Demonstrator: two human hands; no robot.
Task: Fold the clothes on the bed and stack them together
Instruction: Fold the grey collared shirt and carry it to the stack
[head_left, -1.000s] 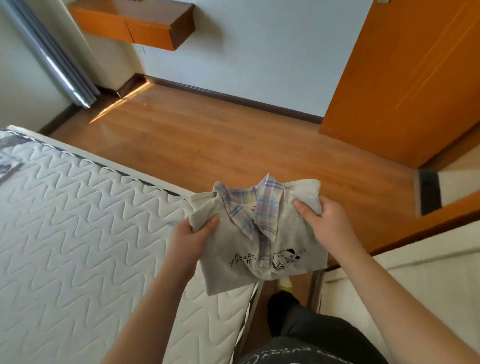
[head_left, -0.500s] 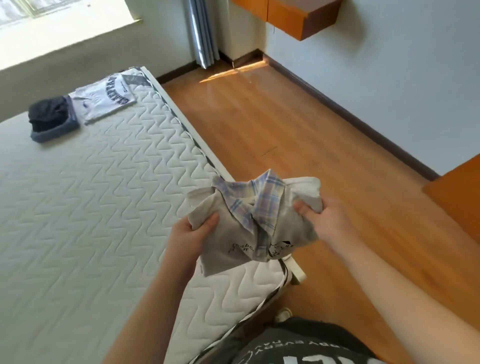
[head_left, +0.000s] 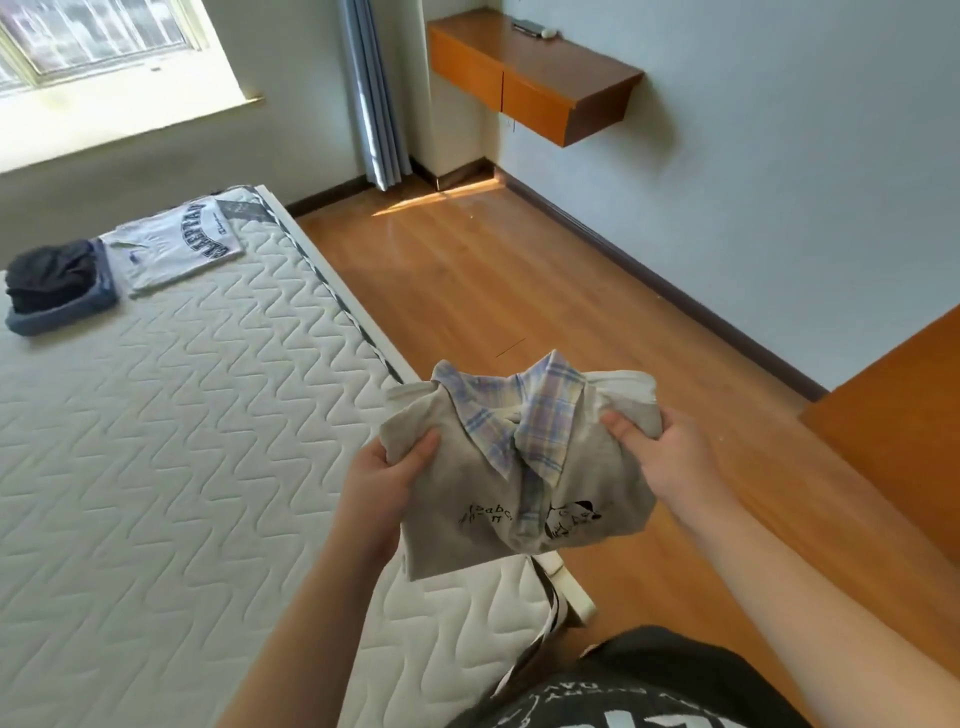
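Beige cloth fills the space between both hands: a folded shirt (head_left: 519, 467) with a plaid collar in pale blue, lilac and yellow, and a small black print on its front. The left hand (head_left: 382, 491) grips the shirt's left edge, thumb pressed on top of the cloth and the other fingers hidden under it. The right hand (head_left: 670, 457) grips the right edge the same way, thumb over the bunched shoulder and the rest of the fingers tucked behind. The shirt hangs between the two grips, held up in the air, with its collar on the far side of the thumbs and its printed lower part drooping on the near side, toward the person.

Below the left grip and stretching away to its left lies the bed (head_left: 156, 441), a bare white quilted mattress; the shirt hovers over its near right corner and partly over the wooden floor (head_left: 519, 291), which lies under and beyond the right grip.

Far beyond the left grip, well apart from the held shirt, a folded white T-shirt (head_left: 174, 249) with dark lettering lies flat at the far edge of the mattress. Just beside it, further left, sits a dark folded garment (head_left: 49, 273) stacked on a blue one (head_left: 62, 314).
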